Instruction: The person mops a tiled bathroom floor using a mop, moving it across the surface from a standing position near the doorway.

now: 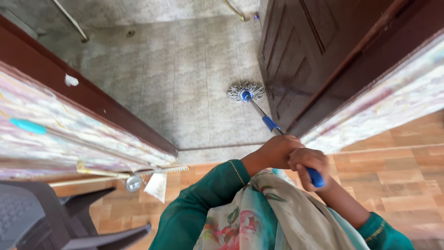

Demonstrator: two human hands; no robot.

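Observation:
A mop with a round grey string head (244,91) rests on the grey tiled floor beyond the doorway. Its metal handle with blue grips (270,124) runs back toward me. My left hand (274,151) wraps the handle higher toward the mop head. Just behind it, my right hand (311,166) grips the blue end of the handle. Both arms wear green sleeves, and a floral scarf hangs over my chest.
A dark brown open door (296,55) stands at the right of the mop head. Patterned door-frame walls (55,134) flank the opening. A dark plastic chair (41,217) sits at lower left on the orange tiled floor (397,176).

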